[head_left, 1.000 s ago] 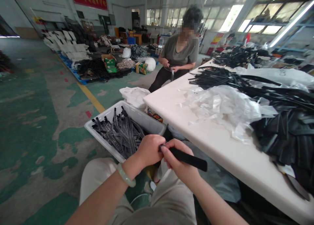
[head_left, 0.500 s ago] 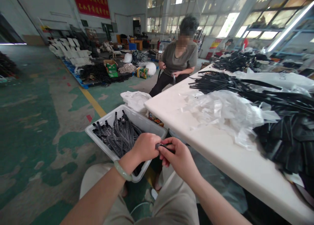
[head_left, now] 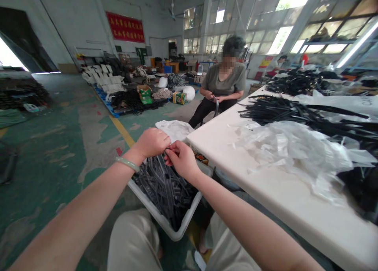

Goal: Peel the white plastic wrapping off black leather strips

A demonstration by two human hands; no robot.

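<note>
Left hand (head_left: 152, 142) and right hand (head_left: 182, 159) meet above the white bin (head_left: 177, 231). Both sets of fingers are closed, pinching a small dark piece between them; the piece is mostly hidden and cannot be identified. The bin holds dark grey strips (head_left: 165, 186) and sits on the floor just beside the white surface (head_left: 265, 188). On the surface: clear plastic wrappers (head_left: 292, 151) and black strips (head_left: 283, 109). A red banner (head_left: 125, 26) carries yellow characters, too small to read. A seated person (head_left: 224, 82) handles a strip.
</note>
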